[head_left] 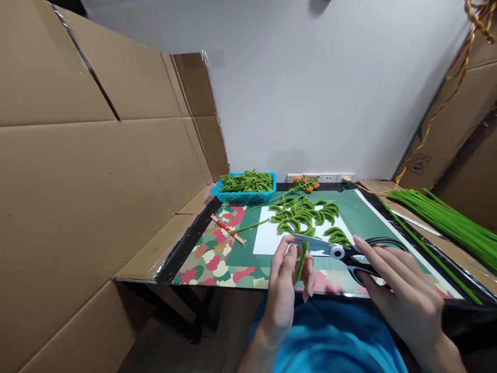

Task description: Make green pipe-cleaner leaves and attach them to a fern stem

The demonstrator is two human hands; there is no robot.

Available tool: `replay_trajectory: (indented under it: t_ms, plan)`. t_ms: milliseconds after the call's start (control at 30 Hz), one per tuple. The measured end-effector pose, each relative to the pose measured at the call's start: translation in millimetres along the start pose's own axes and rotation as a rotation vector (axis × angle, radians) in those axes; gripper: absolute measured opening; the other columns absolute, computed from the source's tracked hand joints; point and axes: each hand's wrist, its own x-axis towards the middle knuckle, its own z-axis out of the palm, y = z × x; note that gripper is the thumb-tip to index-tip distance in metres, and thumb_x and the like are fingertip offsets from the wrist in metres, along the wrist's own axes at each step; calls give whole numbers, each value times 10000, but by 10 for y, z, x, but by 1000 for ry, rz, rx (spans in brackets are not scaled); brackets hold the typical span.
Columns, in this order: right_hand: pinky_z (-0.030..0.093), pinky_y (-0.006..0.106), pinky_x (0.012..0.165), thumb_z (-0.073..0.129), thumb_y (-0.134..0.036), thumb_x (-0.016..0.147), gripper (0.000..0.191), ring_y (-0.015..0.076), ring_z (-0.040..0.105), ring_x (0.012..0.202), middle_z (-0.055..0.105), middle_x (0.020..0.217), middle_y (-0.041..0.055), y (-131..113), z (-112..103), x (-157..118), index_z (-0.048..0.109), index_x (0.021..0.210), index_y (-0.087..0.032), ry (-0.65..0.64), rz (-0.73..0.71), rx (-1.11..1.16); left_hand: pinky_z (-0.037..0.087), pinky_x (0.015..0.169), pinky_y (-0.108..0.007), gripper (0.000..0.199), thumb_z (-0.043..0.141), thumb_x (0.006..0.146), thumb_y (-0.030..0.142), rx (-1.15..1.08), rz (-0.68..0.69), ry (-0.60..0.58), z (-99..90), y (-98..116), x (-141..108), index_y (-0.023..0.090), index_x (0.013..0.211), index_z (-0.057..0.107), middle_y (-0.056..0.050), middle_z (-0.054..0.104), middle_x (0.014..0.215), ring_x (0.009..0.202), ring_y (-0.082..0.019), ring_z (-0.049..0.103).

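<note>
My right hand (399,290) is wrapped round the handles of a pair of scissors (337,252), whose blades point left. Close to the blade tips, my left hand (285,274) pinches a short green pipe cleaner (302,261) that hangs nearly upright. The blades lie at the upper end of that piece; whether they touch it I cannot tell. Beyond the hands, many curved green pipe cleaner pieces (295,212) lie heaped on a white sheet of paper (264,243). A smaller bunch of curved pieces (337,236) rests just behind the scissors.
A blue basket (244,197) full of green pieces stands at the back left. Red-wrapped chopsticks (228,230) lie on the patterned mat. Orange flowers (306,184) sit near the wall sockets. Long green pipe cleaners (450,223) are stacked at right. Cardboard walls (116,171) flank the table.
</note>
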Motion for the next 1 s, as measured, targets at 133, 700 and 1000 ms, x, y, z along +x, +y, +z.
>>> replay_trajectory:
  t_ms: [133,700,1000]
  plan:
    - [555,383,913,657,-77,1012,718,266,721,944,781,1108,76,-25,0,37,448,1666,-287,15,-5,-12,386,370,-156,383,776,930,541,55,87,-14,38,28,9,218,1061,618,12,634,850,479,-72,561]
    - [565,356,822,662,-67,990,662,256,726,878,744,1026,90,-24,65,3,522,1615,-233,12,1,67,310,360,-172,313,857,877,480,294,248,144,-27,-13,16,178,890,773,43,549,536,378,-54,413]
    - [556,310,762,653,-61,978,570,223,729,813,710,974,81,-27,82,-26,592,1523,-216,29,-3,57,285,372,-194,249,847,891,422,365,326,123,18,49,-14,181,831,823,18,573,637,387,-34,385]
